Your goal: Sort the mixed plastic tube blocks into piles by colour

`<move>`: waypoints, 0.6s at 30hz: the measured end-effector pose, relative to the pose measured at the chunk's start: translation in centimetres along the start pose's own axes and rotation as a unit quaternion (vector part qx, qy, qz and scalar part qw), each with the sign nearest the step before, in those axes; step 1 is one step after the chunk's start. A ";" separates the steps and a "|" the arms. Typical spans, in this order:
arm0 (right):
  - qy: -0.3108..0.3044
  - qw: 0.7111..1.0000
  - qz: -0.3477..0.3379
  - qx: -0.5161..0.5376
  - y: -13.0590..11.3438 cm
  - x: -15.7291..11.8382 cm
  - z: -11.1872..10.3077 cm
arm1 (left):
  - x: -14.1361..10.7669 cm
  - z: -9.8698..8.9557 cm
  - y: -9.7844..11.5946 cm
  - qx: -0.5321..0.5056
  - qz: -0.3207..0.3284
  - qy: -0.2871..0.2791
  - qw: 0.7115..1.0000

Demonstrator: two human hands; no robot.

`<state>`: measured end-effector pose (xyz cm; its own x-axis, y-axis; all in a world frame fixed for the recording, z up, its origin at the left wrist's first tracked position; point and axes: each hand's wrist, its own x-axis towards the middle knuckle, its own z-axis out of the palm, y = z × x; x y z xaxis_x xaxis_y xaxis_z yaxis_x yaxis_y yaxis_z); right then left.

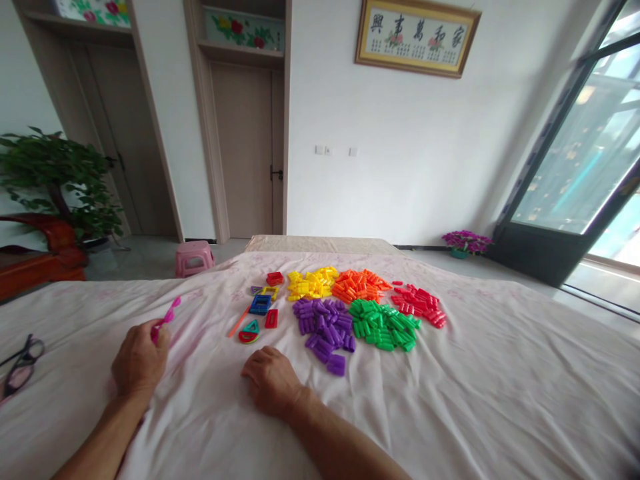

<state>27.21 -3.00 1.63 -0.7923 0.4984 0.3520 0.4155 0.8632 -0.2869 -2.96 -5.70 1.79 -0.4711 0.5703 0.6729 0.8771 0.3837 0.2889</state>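
Note:
My left hand (141,359) is closed on a bright pink wavy strip (173,309), whose far end sticks up past the fingers. I cannot make out its kind, and the hand hides the rest of it. My right hand (271,380) rests on the pale cloth with its fingers curled in, and nothing shows in it. Just beyond it lie a teal triangle frame (251,327), a red rectangular frame (271,319) and blue square frames (261,304). To its right is a pile of purple plastic pieces (327,325).
Piles of yellow (313,283), orange (359,285), green (384,325) and red pieces (419,305) lie farther back on the cloth-covered surface (480,400). Dark-framed glasses (23,367) lie at the left edge. A pink stool (194,258) stands beyond the cloth.

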 end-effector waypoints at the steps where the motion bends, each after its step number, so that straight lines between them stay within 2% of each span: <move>1: -0.001 1.000 0.000 0.003 0.0 0.0 -0.1 | 0.1 0.1 -0.2 -0.005 -0.015 0.005 1.000; 7: -0.002 1.000 0.008 0.024 -0.2 -0.2 -0.5 | 0.8 0.4 -2.1 -0.031 -0.170 0.036 0.984; 12: 0.005 0.999 0.009 0.052 -0.3 -0.3 -0.6 | 1.5 -0.2 -3.1 -0.068 -0.230 0.026 0.971; 16: 0.039 0.996 0.022 0.077 -0.4 -0.6 -0.9 | 1.7 -0.7 -1.8 -0.203 -0.306 0.049 0.929; 18: 0.082 0.992 0.017 0.092 -0.6 -0.7 -1.2 | 1.3 -0.6 0.0 -0.273 -0.305 0.056 0.911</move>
<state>28.06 -3.74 2.59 -0.6897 0.5459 0.4758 0.3401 0.8242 -0.4527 -3.48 -5.38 3.11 -0.9006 0.2819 0.3308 0.3859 0.1684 0.9070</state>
